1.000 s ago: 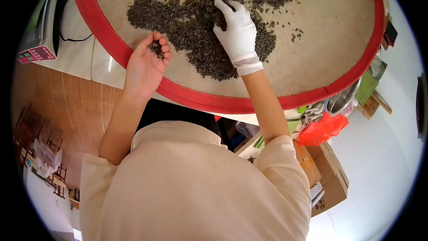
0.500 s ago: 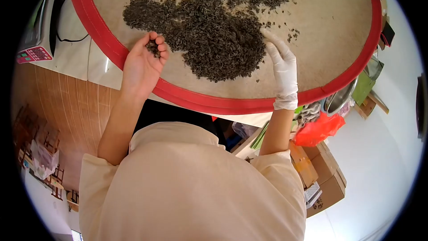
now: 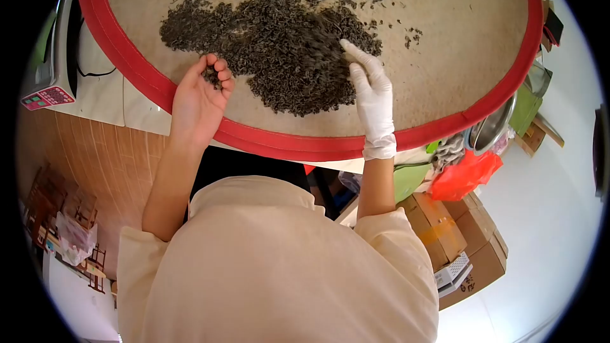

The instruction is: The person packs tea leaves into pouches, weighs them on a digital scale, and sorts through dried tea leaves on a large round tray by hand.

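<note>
A heap of dark, curled dried leaves (image 3: pixel 298 57) lies on a large round tan tray with a red rim (image 3: pixel 286 146). My bare left hand (image 3: pixel 203 92) is palm up over the near left part of the rim, its fingers curled round a small clump of the leaves. In a white glove, my right hand (image 3: pixel 372 89) is at the right side of the heap. Its index finger reaches to the leaves and its fingers are apart, with nothing visible between them. Scattered leaves (image 3: pixel 413 37) lie farther right.
A scale with a pink keypad (image 3: pixel 47 98) stands at the left. To the right of the tray are a metal bowl (image 3: pixel 494 128), a red plastic bag (image 3: pixel 467 174) and cardboard boxes (image 3: pixel 438 228). Wooden chairs (image 3: pixel 47 206) stand on the floor at the lower left.
My right hand left the heap's middle, swung out to its right edge, then came back slightly left to the leaves. My left hand stays curled round its clump.
</note>
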